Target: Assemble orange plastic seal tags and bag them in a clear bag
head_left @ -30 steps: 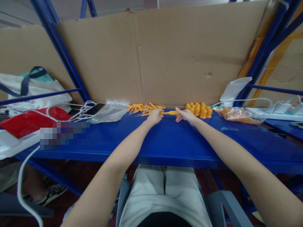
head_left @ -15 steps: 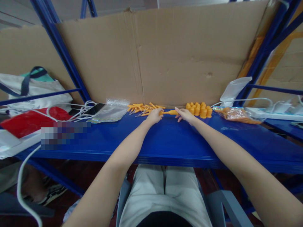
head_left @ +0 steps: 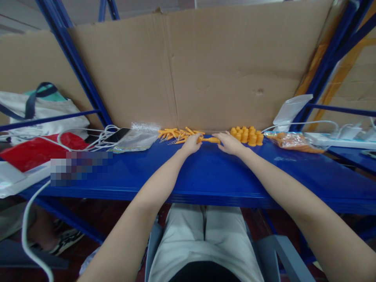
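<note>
A slim orange plastic piece with a ribbed middle [head_left: 209, 139] lies crosswise between my two hands, low over the shelf. My left hand [head_left: 192, 145] is closed around its left end. At the other end, my right hand [head_left: 231, 144] has its thumb below and fingers above the wider part, closed on it. Beside my left hand is a loose pile of orange sticks [head_left: 170, 134], some with small metal chains. Just behind my right hand stand several orange cup-shaped caps [head_left: 252, 138] in rows.
The blue shelf [head_left: 205, 176] has a cardboard sheet [head_left: 235, 66] along its back. To the left are clear plastic bags [head_left: 138, 139], a phone [head_left: 117, 135], white cables and a red bag [head_left: 44, 150]. On the right lie a bag of orange parts [head_left: 293, 141] and a power strip [head_left: 337, 141].
The fingers of my right hand have come down around the right end of the orange piece. My left hand stays in nearly the same place.
</note>
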Demonstrator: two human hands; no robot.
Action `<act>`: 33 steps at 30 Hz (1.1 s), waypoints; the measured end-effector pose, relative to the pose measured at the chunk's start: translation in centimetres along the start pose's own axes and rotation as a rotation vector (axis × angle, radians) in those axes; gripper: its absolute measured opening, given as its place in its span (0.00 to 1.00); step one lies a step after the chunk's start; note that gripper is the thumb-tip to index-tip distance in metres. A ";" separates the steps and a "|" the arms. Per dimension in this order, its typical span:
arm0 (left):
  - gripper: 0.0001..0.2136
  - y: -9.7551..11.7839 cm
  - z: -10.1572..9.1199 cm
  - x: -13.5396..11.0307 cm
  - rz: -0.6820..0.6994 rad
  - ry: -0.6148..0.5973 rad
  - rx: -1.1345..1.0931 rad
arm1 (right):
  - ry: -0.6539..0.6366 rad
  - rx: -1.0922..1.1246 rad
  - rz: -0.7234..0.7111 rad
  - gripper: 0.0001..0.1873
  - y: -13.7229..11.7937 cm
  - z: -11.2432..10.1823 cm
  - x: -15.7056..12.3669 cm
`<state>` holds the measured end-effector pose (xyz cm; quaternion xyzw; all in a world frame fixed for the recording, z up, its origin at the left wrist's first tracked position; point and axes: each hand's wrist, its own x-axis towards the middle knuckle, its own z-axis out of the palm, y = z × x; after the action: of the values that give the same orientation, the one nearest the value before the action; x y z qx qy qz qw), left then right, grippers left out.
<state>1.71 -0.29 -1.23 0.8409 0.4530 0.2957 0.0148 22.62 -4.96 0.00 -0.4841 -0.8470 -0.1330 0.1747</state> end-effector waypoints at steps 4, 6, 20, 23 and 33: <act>0.33 -0.6 0.4 0.0 0.032 0.009 -0.032 | -0.024 -0.102 0.083 0.30 -1.0 -0.7 0.0; 0.36 -1.1 0.7 0.1 0.070 -0.002 -0.011 | -0.034 -0.141 0.162 0.31 -1.2 -0.9 -0.1; 0.26 -2.2 1.5 0.5 -0.052 -0.206 0.132 | -0.089 -0.122 0.516 0.20 -0.2 -0.5 -0.3; 0.25 -1.8 1.4 0.5 -0.063 -0.211 0.188 | -0.154 -0.098 0.501 0.21 -0.2 -0.6 -0.4; 0.15 -1.2 0.9 0.3 -0.089 -0.238 0.255 | -0.250 0.015 0.363 0.22 2.2 -1.2 -0.1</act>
<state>1.37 0.88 -2.20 0.8441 0.5188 0.1332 -0.0253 24.71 -4.39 1.15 -0.6400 -0.7621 -0.0320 0.0929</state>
